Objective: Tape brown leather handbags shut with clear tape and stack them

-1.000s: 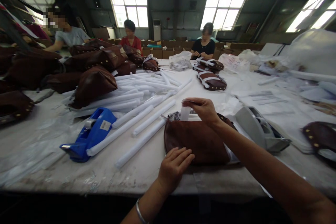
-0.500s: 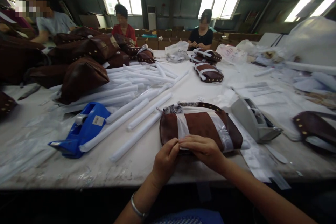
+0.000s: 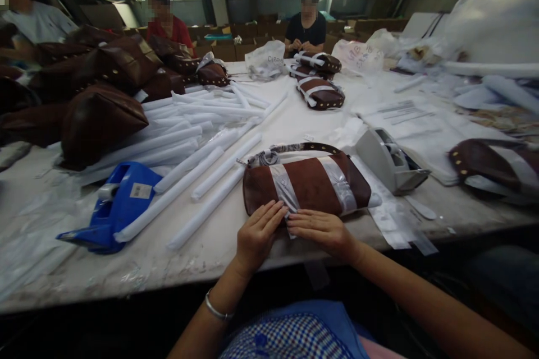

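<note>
A brown handbag [image 3: 309, 186] with a studded strap lies on its side at the table's front edge. Two pale wrapping strips cross it, a left strip [image 3: 284, 186] and a right strip [image 3: 339, 179]. My left hand [image 3: 259, 233] rests on the bag's near side, fingers stretched out beside the left strip's lower end. Flat fingers of my right hand [image 3: 322, 230] press the same side just right of that strip. The fingertips of both hands nearly meet there. The strip's loose end peeks out between them.
A blue tape dispenser [image 3: 120, 205] stands left, a grey tape dispenser [image 3: 389, 160] right. White paper rolls [image 3: 202, 171] lie in a heap before piled brown bags [image 3: 101, 123]. Wrapped bags [image 3: 322, 92] sit farther back. Several people work across the table [image 3: 138, 286].
Both hands have gone from pinching at the left strip's near end to lying flatter on the bag's side. The camera view has tilted down and shifted.
</note>
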Action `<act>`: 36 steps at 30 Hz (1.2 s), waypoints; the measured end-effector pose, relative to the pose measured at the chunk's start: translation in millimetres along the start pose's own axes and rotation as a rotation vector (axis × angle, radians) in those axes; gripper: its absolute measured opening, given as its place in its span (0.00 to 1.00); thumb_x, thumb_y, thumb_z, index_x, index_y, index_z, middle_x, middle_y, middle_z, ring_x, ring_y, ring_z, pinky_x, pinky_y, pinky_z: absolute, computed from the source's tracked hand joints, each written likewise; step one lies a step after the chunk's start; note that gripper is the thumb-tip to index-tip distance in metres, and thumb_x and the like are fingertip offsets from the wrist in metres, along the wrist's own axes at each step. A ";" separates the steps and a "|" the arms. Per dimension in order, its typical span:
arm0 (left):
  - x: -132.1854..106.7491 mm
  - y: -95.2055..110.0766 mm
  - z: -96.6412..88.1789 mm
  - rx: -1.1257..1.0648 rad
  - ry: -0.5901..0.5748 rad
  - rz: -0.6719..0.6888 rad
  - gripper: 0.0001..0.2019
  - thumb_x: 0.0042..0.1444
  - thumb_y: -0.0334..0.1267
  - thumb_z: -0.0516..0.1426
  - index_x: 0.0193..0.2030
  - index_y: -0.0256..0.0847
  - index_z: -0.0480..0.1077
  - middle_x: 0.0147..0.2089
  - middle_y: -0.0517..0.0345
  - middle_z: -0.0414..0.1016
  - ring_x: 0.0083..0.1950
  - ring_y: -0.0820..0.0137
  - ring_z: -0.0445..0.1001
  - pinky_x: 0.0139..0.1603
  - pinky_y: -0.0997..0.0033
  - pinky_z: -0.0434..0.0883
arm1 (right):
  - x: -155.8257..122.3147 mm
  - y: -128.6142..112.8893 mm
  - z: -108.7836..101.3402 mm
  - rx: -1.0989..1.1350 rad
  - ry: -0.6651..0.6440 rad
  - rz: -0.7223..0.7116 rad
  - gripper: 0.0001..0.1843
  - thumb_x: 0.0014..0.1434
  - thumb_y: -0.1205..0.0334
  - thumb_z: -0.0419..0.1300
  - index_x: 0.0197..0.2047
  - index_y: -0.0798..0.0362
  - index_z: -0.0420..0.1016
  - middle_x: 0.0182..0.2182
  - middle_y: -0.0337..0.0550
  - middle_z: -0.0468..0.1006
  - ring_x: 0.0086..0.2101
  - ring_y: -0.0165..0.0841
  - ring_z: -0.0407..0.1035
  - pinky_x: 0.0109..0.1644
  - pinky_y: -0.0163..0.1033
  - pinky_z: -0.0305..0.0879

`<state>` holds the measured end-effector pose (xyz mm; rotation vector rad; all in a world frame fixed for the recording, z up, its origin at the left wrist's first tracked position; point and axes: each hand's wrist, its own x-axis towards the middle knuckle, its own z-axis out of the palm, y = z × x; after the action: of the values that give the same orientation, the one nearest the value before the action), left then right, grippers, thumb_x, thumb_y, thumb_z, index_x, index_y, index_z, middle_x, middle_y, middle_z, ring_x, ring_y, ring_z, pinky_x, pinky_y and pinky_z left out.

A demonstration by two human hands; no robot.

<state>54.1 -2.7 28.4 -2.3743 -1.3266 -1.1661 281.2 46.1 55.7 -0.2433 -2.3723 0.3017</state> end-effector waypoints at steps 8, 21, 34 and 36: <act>-2.0 -0.5 1.1 0.032 -0.031 0.018 0.22 0.63 0.27 0.56 0.63 0.44 0.67 0.61 0.56 0.75 0.65 0.64 0.70 0.64 0.59 0.72 | -10.1 -17.6 -3.2 0.045 -0.010 -0.014 0.16 0.68 0.64 0.58 0.58 0.51 0.72 0.44 0.44 0.84 0.46 0.33 0.78 0.57 0.44 0.75; -3.2 1.5 1.8 0.008 -0.054 -0.017 0.23 0.62 0.28 0.56 0.64 0.46 0.66 0.61 0.56 0.75 0.65 0.63 0.70 0.64 0.56 0.71 | 10.6 4.2 10.8 -0.323 -0.018 0.307 0.15 0.64 0.64 0.60 0.54 0.49 0.72 0.49 0.46 0.79 0.55 0.40 0.68 0.68 0.55 0.58; 2.9 18.5 5.4 0.035 -0.028 -0.133 0.14 0.63 0.34 0.58 0.55 0.44 0.72 0.58 0.53 0.77 0.63 0.62 0.72 0.64 0.54 0.69 | -14.7 -2.9 3.1 -0.326 -0.042 0.205 0.21 0.66 0.69 0.57 0.61 0.46 0.69 0.57 0.45 0.76 0.60 0.37 0.65 0.71 0.55 0.55; 3.0 19.2 5.8 0.035 -0.024 -0.124 0.14 0.63 0.33 0.58 0.55 0.43 0.71 0.58 0.53 0.77 0.63 0.62 0.72 0.64 0.55 0.68 | -31.8 -16.3 -8.7 -0.279 -0.105 0.157 0.24 0.65 0.64 0.60 0.63 0.47 0.67 0.59 0.47 0.74 0.62 0.40 0.64 0.71 0.57 0.52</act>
<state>73.2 -9.1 30.5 -2.3174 -1.5091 -1.1395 308.7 23.7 46.2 -0.5587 -2.5012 0.0559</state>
